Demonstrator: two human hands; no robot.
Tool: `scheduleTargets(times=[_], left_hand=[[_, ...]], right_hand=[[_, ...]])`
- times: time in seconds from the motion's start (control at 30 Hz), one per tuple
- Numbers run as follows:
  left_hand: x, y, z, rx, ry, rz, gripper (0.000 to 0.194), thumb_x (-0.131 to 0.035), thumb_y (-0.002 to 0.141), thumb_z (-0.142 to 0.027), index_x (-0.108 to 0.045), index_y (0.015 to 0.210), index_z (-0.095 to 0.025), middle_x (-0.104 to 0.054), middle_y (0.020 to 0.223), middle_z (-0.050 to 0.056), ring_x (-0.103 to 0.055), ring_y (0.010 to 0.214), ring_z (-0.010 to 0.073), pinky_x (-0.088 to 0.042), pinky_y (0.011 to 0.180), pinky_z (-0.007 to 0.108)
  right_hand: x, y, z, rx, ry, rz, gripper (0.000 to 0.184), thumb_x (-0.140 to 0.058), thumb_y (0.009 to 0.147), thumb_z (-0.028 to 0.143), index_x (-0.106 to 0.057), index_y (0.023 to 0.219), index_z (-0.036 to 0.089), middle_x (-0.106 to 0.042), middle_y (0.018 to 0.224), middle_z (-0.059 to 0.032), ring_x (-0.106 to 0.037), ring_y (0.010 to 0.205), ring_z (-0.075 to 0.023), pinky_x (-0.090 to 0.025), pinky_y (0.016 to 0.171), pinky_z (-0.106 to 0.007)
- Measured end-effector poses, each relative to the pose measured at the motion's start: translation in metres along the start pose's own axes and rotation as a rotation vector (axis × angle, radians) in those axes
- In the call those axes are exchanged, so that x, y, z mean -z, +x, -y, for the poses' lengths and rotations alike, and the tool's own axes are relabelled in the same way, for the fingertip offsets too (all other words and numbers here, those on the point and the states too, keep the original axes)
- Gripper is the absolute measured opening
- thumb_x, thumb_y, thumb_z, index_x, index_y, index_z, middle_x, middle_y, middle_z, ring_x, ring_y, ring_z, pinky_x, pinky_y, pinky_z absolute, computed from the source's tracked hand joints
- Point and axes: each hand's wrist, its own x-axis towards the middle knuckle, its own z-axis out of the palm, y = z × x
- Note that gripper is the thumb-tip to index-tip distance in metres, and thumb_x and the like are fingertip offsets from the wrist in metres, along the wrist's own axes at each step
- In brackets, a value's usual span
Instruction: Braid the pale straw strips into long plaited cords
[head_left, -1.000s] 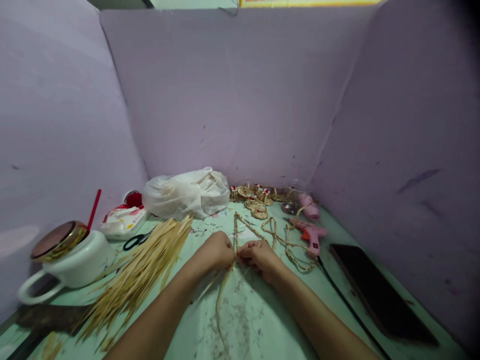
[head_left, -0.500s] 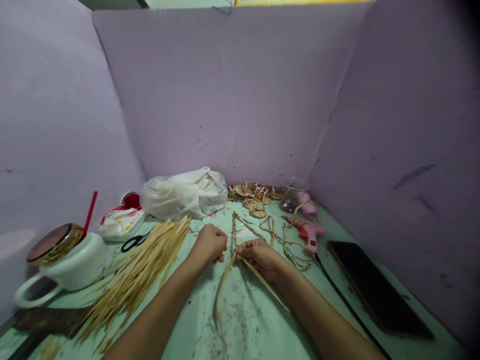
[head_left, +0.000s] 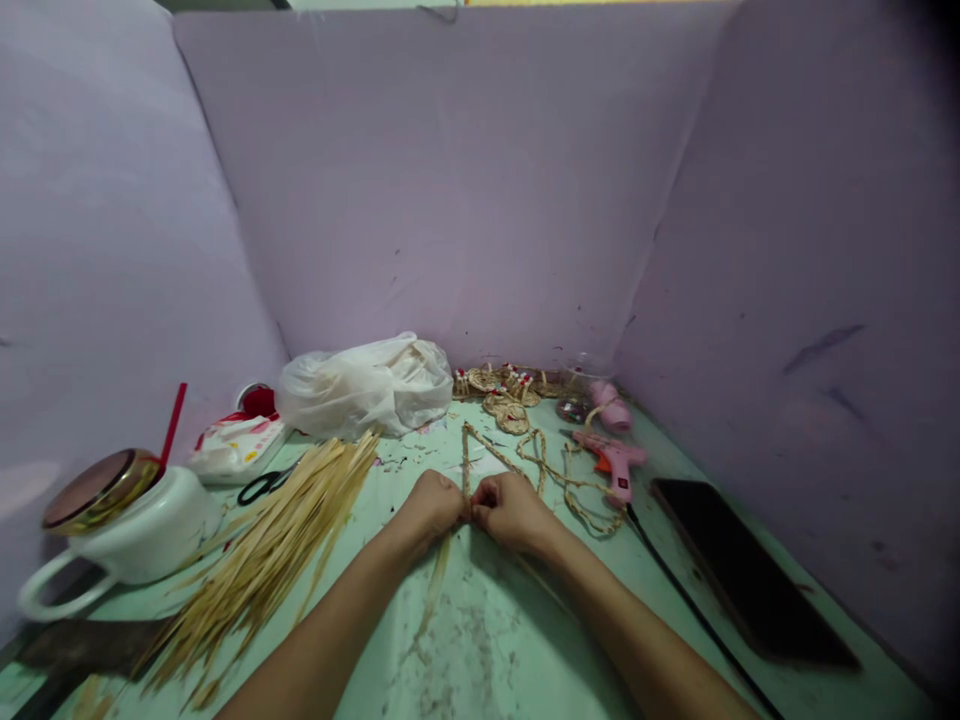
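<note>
Left hand (head_left: 433,503) and right hand (head_left: 508,508), both fisted, knuckles touching, pinch a plaited straw braid (head_left: 466,458) at table (head_left: 480,650) centre; flat loose strands (head_left: 439,575) trail toward the viewer. A fan of pale straw strips (head_left: 277,545) lies left; a pink glue gun (head_left: 611,462) right.

Dim, soft light; warped, dark corners

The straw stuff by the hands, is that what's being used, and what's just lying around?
In use:
left hand and right hand, pinching the braid together
loose strips trailing from the hands
straw pile, close by the left hand

Lying about:
scissors
glue gun
mug
plastic bag
phone
</note>
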Motion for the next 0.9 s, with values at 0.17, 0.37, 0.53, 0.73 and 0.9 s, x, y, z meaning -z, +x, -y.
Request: scheduleTargets(times=[0.17, 0.37, 0.53, 0.73, 0.9], left_hand=[[-0.003, -0.001, 0.001, -0.018, -0.046, -0.029, 0.015, -0.052, 0.048, -0.006, -0.042, 0.040, -0.013, -0.026, 0.032, -0.008, -0.020, 0.034, 0.0024, -0.011, 0.036, 0.019], [0.000, -0.007, -0.004, 0.037, -0.134, 0.025, 0.008, -0.049, 0.051, -0.008, -0.049, 0.045, -0.012, -0.029, 0.031, -0.006, -0.020, 0.031, 0.0031, -0.011, 0.035, 0.019], [0.004, -0.010, -0.009, 0.082, -0.115, 0.055, 0.007, -0.049, 0.053, -0.009, -0.050, 0.047, -0.013, -0.029, 0.030, -0.006, -0.018, 0.028, 0.0029, -0.008, 0.034, 0.018], [0.005, -0.011, -0.009, 0.100, -0.110, 0.060, 0.011, -0.051, 0.053, -0.007, -0.046, 0.044, -0.013, -0.028, 0.029, -0.006, -0.017, 0.028, 0.0029, -0.008, 0.033, 0.018], [0.004, -0.012, -0.012, 0.110, -0.103, 0.034, 0.014, -0.051, 0.052, -0.004, -0.045, 0.043, -0.013, -0.027, 0.029, -0.006, -0.020, 0.029, 0.0035, -0.011, 0.033, 0.018]], right_hand=[[0.004, 0.001, -0.005, -0.001, 0.037, 0.024, 0.015, -0.051, 0.058, 0.014, -0.066, 0.063, 0.012, -0.058, 0.052, 0.0001, -0.044, 0.047, -0.0076, -0.029, 0.044, -0.017], [0.021, -0.003, 0.001, -0.131, 0.186, 0.186, 0.011, -0.051, 0.058, 0.012, -0.062, 0.055, 0.011, -0.051, 0.042, 0.0019, -0.036, 0.036, -0.0049, -0.028, 0.038, -0.017], [0.043, -0.010, 0.006, -0.186, 0.191, 0.281, 0.009, -0.051, 0.054, 0.010, -0.059, 0.052, 0.013, -0.056, 0.045, 0.0008, -0.043, 0.038, -0.0060, -0.031, 0.039, -0.016], [0.072, -0.015, 0.005, -0.190, -0.044, 0.176, 0.009, -0.052, 0.057, 0.011, -0.059, 0.052, 0.012, -0.060, 0.050, -0.0035, -0.051, 0.042, -0.0098, -0.035, 0.042, -0.019], [0.082, -0.014, 0.001, -0.153, -0.151, 0.014, 0.012, -0.052, 0.062, 0.020, -0.062, 0.063, 0.013, -0.063, 0.058, -0.0041, -0.054, 0.046, -0.0104, -0.032, 0.041, -0.018]])
